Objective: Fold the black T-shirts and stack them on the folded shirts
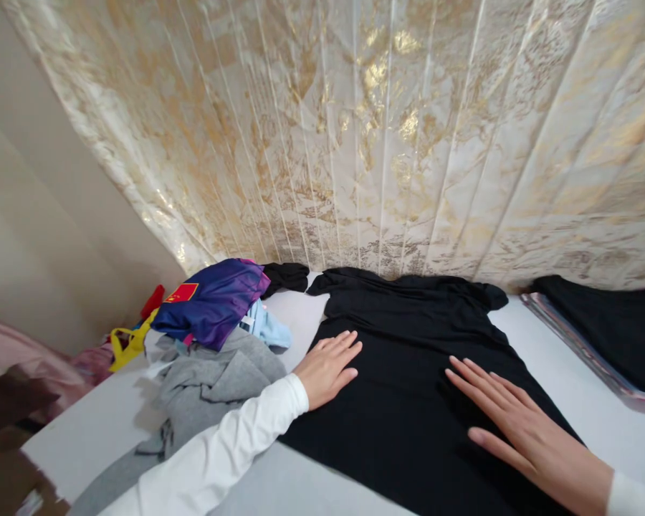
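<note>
A black garment (408, 358) lies spread flat on a white surface (564, 358). My left hand (327, 365) rests palm down on its left edge, fingers stretched out and together. My right hand (510, 416) lies flat on the garment's right part, fingers spread, pointing up and left. Neither hand holds anything. Both arms wear white sleeves.
A pile of clothes sits at the left: a grey garment (215, 380), a blue-purple one with a red patch (215, 297), light blue cloth (269, 326). A yellow strap (126, 344) is beside it. Another black garment (613, 330) lies on a board at the right. A gold-patterned curtain (381, 129) hangs behind.
</note>
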Demonstrator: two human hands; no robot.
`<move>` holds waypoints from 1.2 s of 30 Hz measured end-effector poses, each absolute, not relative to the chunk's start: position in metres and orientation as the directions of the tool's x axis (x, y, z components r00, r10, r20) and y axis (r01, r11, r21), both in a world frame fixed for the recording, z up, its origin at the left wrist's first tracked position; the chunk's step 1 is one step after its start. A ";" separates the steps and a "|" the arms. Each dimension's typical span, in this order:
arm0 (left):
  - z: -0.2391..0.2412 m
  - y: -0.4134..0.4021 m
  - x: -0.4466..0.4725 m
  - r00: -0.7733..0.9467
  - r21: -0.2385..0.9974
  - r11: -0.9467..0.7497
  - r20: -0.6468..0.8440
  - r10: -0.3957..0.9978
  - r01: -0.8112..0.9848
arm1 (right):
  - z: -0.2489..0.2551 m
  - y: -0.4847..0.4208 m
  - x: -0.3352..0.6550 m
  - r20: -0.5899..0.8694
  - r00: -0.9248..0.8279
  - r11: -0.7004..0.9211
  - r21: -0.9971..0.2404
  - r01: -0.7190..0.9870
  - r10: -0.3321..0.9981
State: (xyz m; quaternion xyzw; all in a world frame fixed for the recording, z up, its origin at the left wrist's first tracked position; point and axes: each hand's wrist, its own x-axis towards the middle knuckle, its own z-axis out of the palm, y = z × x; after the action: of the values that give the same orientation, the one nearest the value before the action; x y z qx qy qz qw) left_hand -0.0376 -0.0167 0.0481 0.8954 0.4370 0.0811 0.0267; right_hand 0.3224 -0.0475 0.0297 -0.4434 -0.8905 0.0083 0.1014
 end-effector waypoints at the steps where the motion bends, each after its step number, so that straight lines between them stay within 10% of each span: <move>1: 0.047 -0.025 -0.039 0.618 0.126 -0.629 0.116 0.777 0.767 | 0.033 -0.058 0.318 0.160 -0.609 0.628 -0.121 0.769 0.777; 13: 0.058 -0.040 -0.052 0.640 0.193 -0.654 0.139 0.756 0.731 | 0.030 -0.079 0.305 0.104 -0.654 0.662 -0.164 0.732 0.749; 22: 0.082 -0.116 -0.097 0.584 0.405 -0.597 0.172 0.793 0.692 | 0.076 -0.073 0.197 0.073 -0.824 0.754 -0.455 0.473 0.561; 36: 0.064 -0.116 -0.107 0.588 0.263 -0.641 0.257 0.767 0.721 | 0.064 -0.024 0.137 0.092 -0.841 0.800 -0.377 0.466 0.533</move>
State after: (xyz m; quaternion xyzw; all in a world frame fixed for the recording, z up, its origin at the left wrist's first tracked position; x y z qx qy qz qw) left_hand -0.1065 -0.1156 0.0641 0.8886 0.4186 0.1755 0.0655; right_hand 0.1366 -0.0241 0.0644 -0.2647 -0.9438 0.1724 0.0972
